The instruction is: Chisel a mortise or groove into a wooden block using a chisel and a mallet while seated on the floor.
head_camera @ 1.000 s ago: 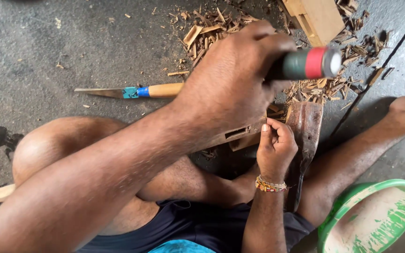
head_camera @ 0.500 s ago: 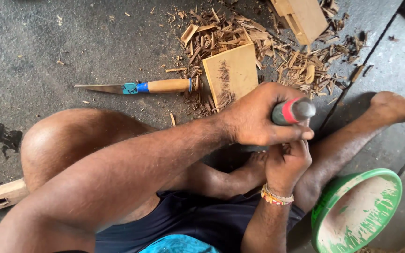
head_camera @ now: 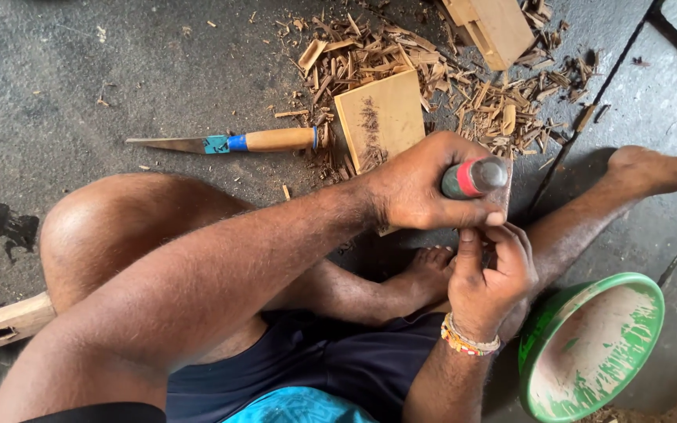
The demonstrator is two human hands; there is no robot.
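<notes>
the grey concrete floor [head_camera: 80,70] lay all round the grip. beyond the grip sat the flat square pale wood board [head_camera: 381,117] among wood chips [head_camera: 495,102]; it had come into full view since a second earlier, when the raised left arm covered it. the left hand [head_camera: 421,188] had dropped from high to just above the right hand [head_camera: 487,274], which suggested a downward strike. its grip was closed tight round the red and green cylindrical tool handle [head_camera: 473,177]. the right hand's grip was curled shut directly beneath; what it held was hidden. left of the grip lay a wooden-handled chisel [head_camera: 229,142].
</notes>
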